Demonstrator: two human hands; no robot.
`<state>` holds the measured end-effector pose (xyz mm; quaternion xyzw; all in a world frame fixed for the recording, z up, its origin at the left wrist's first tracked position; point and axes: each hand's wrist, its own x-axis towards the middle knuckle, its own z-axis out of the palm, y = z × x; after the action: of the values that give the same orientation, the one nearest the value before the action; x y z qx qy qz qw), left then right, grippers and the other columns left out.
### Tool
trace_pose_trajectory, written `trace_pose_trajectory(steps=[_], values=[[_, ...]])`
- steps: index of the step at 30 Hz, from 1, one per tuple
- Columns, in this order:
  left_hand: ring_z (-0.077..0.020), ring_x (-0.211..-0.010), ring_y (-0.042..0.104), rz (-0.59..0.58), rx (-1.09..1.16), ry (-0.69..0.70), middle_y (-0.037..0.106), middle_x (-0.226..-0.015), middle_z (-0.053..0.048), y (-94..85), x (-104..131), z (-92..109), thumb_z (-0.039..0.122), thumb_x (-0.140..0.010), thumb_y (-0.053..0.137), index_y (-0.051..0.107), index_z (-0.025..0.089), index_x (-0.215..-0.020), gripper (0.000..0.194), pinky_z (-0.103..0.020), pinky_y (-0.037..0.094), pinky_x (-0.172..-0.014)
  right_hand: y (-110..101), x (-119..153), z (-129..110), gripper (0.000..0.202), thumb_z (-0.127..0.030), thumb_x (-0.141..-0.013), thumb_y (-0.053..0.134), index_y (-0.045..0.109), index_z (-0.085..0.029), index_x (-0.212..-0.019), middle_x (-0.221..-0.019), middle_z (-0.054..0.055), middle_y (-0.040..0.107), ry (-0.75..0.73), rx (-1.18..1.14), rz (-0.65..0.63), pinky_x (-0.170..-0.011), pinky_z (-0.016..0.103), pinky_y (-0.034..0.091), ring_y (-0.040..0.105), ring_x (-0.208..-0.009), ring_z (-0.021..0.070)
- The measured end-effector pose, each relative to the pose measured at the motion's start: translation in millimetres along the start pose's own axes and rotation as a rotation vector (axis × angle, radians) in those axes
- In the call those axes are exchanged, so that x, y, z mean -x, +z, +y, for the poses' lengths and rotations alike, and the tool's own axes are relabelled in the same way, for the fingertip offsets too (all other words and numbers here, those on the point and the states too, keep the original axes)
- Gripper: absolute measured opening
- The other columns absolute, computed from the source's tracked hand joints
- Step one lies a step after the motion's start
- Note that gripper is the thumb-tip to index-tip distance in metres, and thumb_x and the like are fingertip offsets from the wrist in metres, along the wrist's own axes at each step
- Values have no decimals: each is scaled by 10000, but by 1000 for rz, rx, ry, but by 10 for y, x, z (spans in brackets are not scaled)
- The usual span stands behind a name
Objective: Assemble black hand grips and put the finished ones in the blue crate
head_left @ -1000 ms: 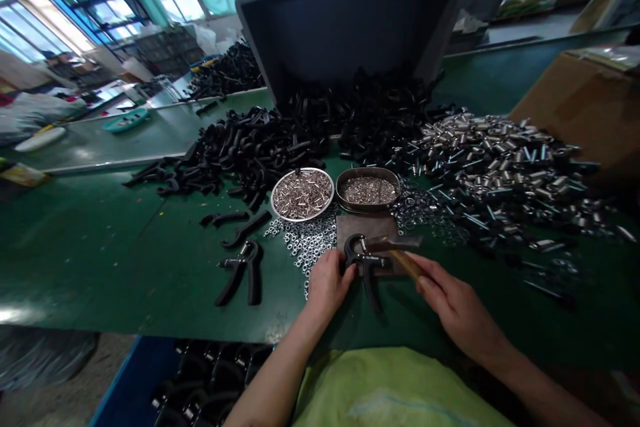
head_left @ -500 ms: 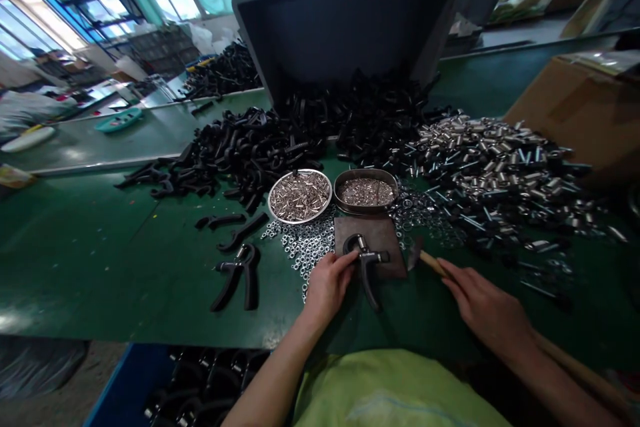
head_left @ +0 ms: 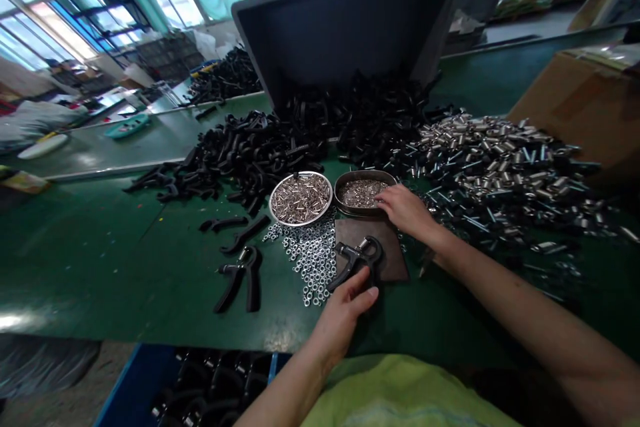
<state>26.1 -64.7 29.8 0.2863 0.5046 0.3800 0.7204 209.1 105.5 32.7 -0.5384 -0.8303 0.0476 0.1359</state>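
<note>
My left hand (head_left: pixel 347 307) is closed on one handle of a black hand grip strengthener (head_left: pixel 357 255), which has a silver spring and is tilted over a dark metal plate (head_left: pixel 397 260). My right hand (head_left: pixel 406 208) reaches to the near right rim of an oval tin (head_left: pixel 345 203) of tiny metal parts. Its fingertips are pinched together at those parts; what is between them is too small to make out. Under my right forearm part of a hammer (head_left: pixel 426 261) shows, mostly hidden. To the left lies another hand grip strengthener (head_left: pixel 254 280), near two loose black handles (head_left: pixel 245 233).
A round dish (head_left: pixel 273 203) of small rivets stands beside the tin, with loose nuts (head_left: pixel 315 260) in front. Black handles (head_left: pixel 235 147) pile up before a tipped grey bin (head_left: pixel 345 20). Springs and screws (head_left: pixel 500 160) heap at right by a cardboard box (head_left: pixel 565 107). A blue crate (head_left: pixel 120 387) sits below.
My right hand has let go of the hammer and moved up and left to the oval tin. My left hand has turned the hand grip strengthener over and shifted its hold to a handle.
</note>
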Motion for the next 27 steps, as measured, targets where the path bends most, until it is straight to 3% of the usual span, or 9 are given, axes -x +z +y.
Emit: trace_pose_trajectory(steps=[3, 7, 11, 15, 17, 21, 27], values=[[-238, -1268, 453, -48, -101, 42, 495, -1372, -84, -50, 49, 97, 309, -704, 731, 588, 201, -1222, 548, -386, 315, -1092, 115, -447, -22, 189, -210, -792, 612, 700, -160, -952, -1011, 133, 671, -1, 48, -99, -833, 356, 452, 545, -1021, 272], [-219, -1116, 577, 6, -318, 184, 604, -1248, -92, -183, -60, 332, 279, -754, 666, 625, 182, -1156, 416, -368, 421, -1000, 211, -711, -20, 75, -174, -726, 672, 708, -143, -784, -903, 168, 683, 21, 74, -153, -761, 365, 456, 590, -921, 294], [-194, -952, 633, 102, -666, 415, 675, -1089, -92, -300, -436, 663, 252, -814, 586, 654, 156, -1070, 281, -329, 497, -856, 233, -714, 30, 88, -156, -758, 625, 696, -137, -712, -834, 166, 680, 50, 71, -134, -750, 366, 439, 591, -905, 295], [-189, -971, 614, 207, -1178, 635, 681, -1030, -86, -225, -1012, 1002, 223, -843, 550, 670, 148, -1037, 240, -314, 469, -889, 247, -645, 118, 141, -213, -811, 577, 697, -166, -757, -886, 131, 674, 84, 24, -64, -747, 340, 433, 562, -948, 273], [-194, -1036, 589, 190, -1435, 634, 662, -1070, -93, -122, -1312, 1126, 218, -863, 514, 667, 150, -1054, 253, -309, 437, -939, 242, -615, 146, 159, -242, -829, 559, 696, -178, -782, -884, 116, 672, 105, -15, -25, -741, 333, 434, 555, -946, 263], [-273, -1027, 601, 150, -1560, 529, 665, -1014, -173, 65, -1786, 1243, 150, -767, 609, 701, 91, -918, 186, -363, 443, -932, 161, -543, 125, 175, -267, -846, 532, 685, -182, -835, -845, 87, 679, 142, -125, 46, -747, 330, 441, 576, -893, 234], [-283, -1038, 600, 171, -1531, 428, 667, -989, -202, 124, -2037, 1214, 75, -741, 596, 684, 73, -909, 190, -359, 430, -941, -6, -203, -17, 152, -219, -827, 508, 652, -189, -863, -837, 26, 702, 137, -381, 80, -691, 269, 485, 635, -746, 157]])
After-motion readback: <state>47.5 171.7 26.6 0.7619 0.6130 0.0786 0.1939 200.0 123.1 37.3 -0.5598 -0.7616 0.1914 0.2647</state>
